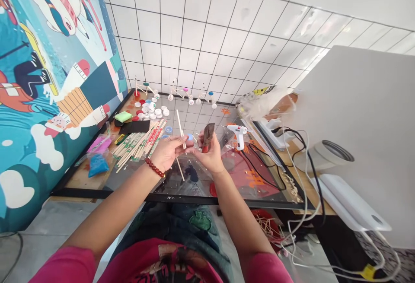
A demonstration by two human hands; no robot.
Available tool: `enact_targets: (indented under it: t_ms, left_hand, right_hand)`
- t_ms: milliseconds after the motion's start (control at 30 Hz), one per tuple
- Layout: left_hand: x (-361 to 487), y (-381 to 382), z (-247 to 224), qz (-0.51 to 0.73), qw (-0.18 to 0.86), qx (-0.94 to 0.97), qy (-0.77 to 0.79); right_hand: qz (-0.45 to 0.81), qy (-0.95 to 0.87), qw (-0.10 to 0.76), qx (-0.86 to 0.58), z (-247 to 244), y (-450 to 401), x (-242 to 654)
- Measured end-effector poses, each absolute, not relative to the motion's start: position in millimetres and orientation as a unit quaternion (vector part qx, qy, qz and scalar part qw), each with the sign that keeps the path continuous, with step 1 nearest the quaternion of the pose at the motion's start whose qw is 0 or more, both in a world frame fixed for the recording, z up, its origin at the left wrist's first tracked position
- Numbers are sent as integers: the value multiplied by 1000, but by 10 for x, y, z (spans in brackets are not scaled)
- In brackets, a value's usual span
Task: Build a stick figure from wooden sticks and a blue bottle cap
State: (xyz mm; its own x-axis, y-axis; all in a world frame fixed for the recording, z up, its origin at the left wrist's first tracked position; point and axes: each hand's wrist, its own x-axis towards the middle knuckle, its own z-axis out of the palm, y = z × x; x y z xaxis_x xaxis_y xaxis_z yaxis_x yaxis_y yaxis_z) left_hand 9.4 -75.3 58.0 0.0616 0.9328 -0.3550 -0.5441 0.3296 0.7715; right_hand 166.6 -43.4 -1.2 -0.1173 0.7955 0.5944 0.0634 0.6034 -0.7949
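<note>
Now left hand point(167, 153) pinches wooden stick point(180, 123); right hand point(210, 157) fingers grip brown object point(209, 137).

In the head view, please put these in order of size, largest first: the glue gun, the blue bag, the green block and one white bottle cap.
1. The blue bag and the glue gun look about alike, so I do not rank them.
2. The green block.
3. The white bottle cap.

Craft wkshp: glue gun point(237, 136), bottle caps point(151, 111), wood sticks point(138, 144).
</note>
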Motion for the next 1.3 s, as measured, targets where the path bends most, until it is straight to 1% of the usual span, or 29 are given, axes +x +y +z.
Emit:
enact_targets:
  t_ms: [100,333,400,467,600,733,900,967,1100,1200,1233,1300]
  left_hand:
    - [112,-750,545,534,699,219,422]
    - [161,-829,556,525,703,216,429]
    - [141,-830,581,530,694,226,432]
    - [77,-804,612,532,676,252,443]
    - [-152,-719,696,514,618,347,483]
    - [-356,-686,776,475,591,399,516]
    - [-460,-677,812,447,595,413,524]
    - [-477,-665,822,434,596,418,531]
    - [-493,-649,888,410,592,426,547]
    - [-479,-675,942,424,586,425,544]
    - [-464,-696,945,435,588,424,534]
    - [-409,-756,911,451,603,419,507]
  right_hand:
    - [319,-683,580,-310,-11,-450,1672]
    - [276,-686,585,-333,12,-467,1665]
    - [311,-671,583,-336,28,-470,1660]
    - [374,-645,575,-339,55,-479,1651]
    - [478,-574,562,-356,111,-510,1626]
    - [560,-553,484,-384,140,-534,1611]
    - [670,-528,404,-332,148,-535,1603]
    - [689,-519,395,-315,156,-538,1611]
    - [686,-530,398,-300,182,-555,1640]
    - [682,-541,388,-302,183,-566,1636]
    - [680,-542,392,-301,177,-566,1627]
    - [669,-533,429,-290,157,-561,1606]
